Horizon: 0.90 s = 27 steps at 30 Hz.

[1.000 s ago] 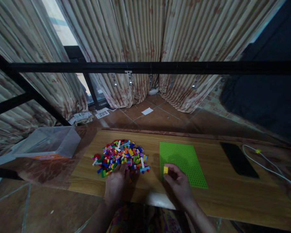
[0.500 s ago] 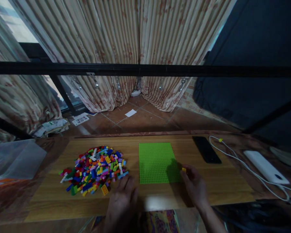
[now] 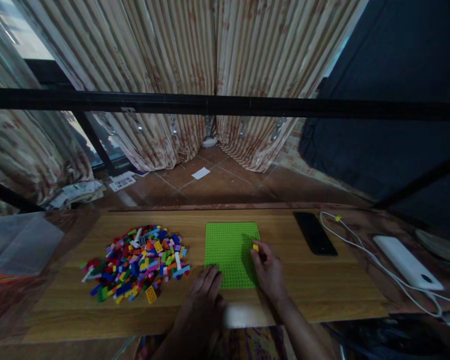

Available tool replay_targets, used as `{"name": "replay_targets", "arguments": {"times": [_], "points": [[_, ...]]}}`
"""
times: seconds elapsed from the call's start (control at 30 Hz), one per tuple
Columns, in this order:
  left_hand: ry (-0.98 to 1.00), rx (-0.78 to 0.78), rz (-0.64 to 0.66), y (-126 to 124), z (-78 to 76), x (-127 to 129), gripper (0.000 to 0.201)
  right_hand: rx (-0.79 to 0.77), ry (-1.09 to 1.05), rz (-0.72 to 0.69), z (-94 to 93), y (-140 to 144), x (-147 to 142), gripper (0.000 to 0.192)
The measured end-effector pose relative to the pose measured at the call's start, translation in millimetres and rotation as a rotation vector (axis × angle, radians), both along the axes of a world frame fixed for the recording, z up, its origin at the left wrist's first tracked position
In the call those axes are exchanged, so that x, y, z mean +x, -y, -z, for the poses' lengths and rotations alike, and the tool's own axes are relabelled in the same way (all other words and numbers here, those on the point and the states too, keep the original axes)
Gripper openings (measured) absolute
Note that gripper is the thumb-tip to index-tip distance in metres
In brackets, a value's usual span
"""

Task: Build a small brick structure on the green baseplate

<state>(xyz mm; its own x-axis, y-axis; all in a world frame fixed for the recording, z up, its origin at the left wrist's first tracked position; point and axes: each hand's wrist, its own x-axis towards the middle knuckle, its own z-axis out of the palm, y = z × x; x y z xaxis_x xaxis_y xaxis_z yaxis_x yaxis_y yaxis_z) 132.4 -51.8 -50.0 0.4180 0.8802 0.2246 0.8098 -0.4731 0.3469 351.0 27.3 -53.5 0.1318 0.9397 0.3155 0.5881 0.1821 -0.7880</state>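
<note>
A green studded baseplate [image 3: 228, 245] lies flat on the wooden board. My right hand [image 3: 269, 270] pinches a small yellow brick [image 3: 255, 247] between thumb and fingertips, over the plate's right side. Its shadow falls on the studs. At the plate's lower left corner rests my left hand [image 3: 205, 292], fingers stretched forward and holding nothing; its thumb is partly in shadow. To the left spreads a pile of toy bricks [image 3: 145, 265] in many colours, apart from both hands.
A black phone [image 3: 315, 233] lies right of the plate on the wooden board [image 3: 345, 290]. Beyond it are a white cable [image 3: 360, 245] and a white power strip or bank [image 3: 408, 262]. A clear plastic bin [image 3: 22, 245] stands at far left. A black rail [image 3: 225, 105] crosses ahead.
My right hand has moved left, bringing the yellow brick over the plate. My left hand has gone right, from beside the pile to the plate's near left corner. The view has shifted slightly.
</note>
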Motion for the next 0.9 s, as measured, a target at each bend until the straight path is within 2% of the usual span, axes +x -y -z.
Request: {"name": "replay_targets", "arguments": {"times": [0.23, 0.37, 0.47, 0.53, 0.63, 0.7, 0.73, 0.8, 0.9], "points": [[0.089, 0.153, -0.027, 5, 17.2, -9, 0.041, -0.029, 0.16, -0.11, -5.0, 4, -9, 0.03], [0.102, 0.165, -0.034, 3, 25.7, -11, 0.04, -0.031, 0.273, -0.172, -10.6, 8, -16, 0.034], [0.105, 0.188, -0.058, 2, 29.2, -12, 0.038, 0.013, 0.304, -0.234, -19.1, 7, -1, 0.036], [0.087, 0.197, -0.064, 1, 30.5, -13, 0.039, 0.065, 0.332, -0.121, -25.3, 1, 28, 0.034], [0.053, 0.197, -0.029, -1, 32.6, -17, 0.042, 0.124, 0.446, 0.372, -29.8, -15, 93, 0.041], [0.053, 0.219, -0.024, -4, 34.2, -19, 0.043, 0.022, 0.552, 0.597, -27.0, -24, 135, 0.06], [0.059, 0.244, -0.022, -5, 34.9, -20, 0.042, -0.05, 0.586, 0.656, -24.0, -28, 150, 0.069], [0.064, 0.283, -0.01, -8, 35.2, -22, 0.04, -0.164, 0.623, 0.665, -16.8, -33, 169, 0.078], [0.035, 0.288, 0.024, -10, 34.0, -25, 0.043, -0.235, 0.629, 0.626, -8.0, -36, 172, 0.082]]}}
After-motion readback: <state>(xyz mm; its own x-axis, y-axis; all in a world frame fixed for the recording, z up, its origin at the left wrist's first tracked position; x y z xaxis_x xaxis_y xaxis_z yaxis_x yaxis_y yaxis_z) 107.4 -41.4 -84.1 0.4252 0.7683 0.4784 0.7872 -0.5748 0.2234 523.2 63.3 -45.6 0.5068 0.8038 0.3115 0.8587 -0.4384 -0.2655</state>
